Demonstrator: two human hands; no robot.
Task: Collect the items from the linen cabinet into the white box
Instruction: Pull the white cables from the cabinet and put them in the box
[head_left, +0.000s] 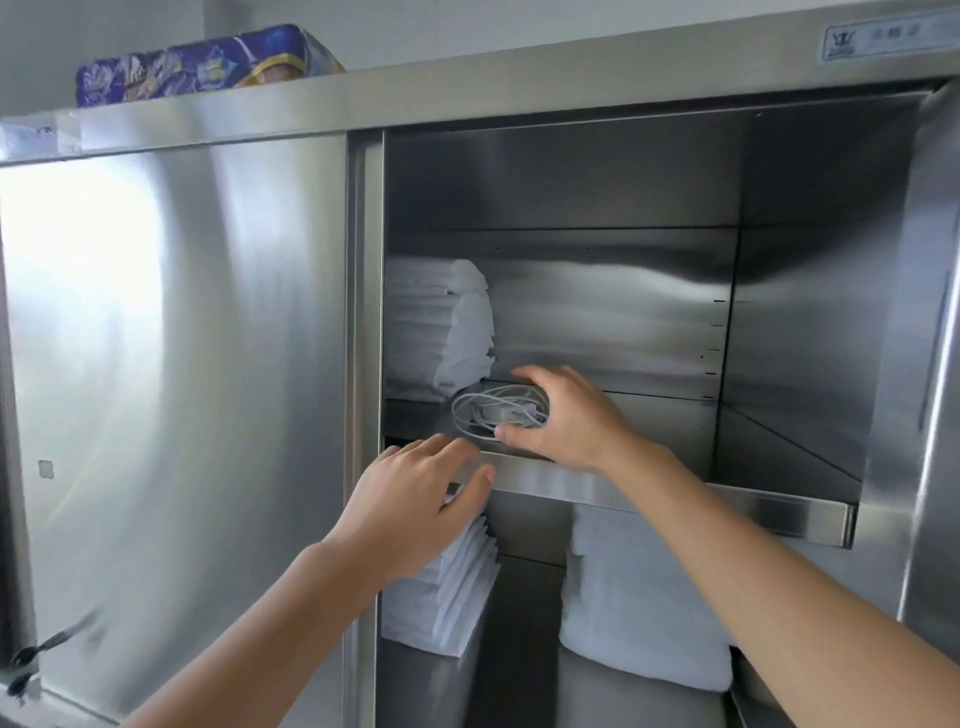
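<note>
Curled round the cable (488, 410) with the right grip (561, 415), on the shelf (675, 493). Spread and empty at seven o'clock: left grip (415, 499). Risks shedding loops, snagging the shelf lip, if lifted loosely; possibly a charger tucked inside the coil. At eleven o'clock, linen (436, 322). Below, more linen, a pillow (639, 597). No box in view.

Close head view toward open cabinet (649, 312)

Blue printed package (202, 65), upper left.
</note>
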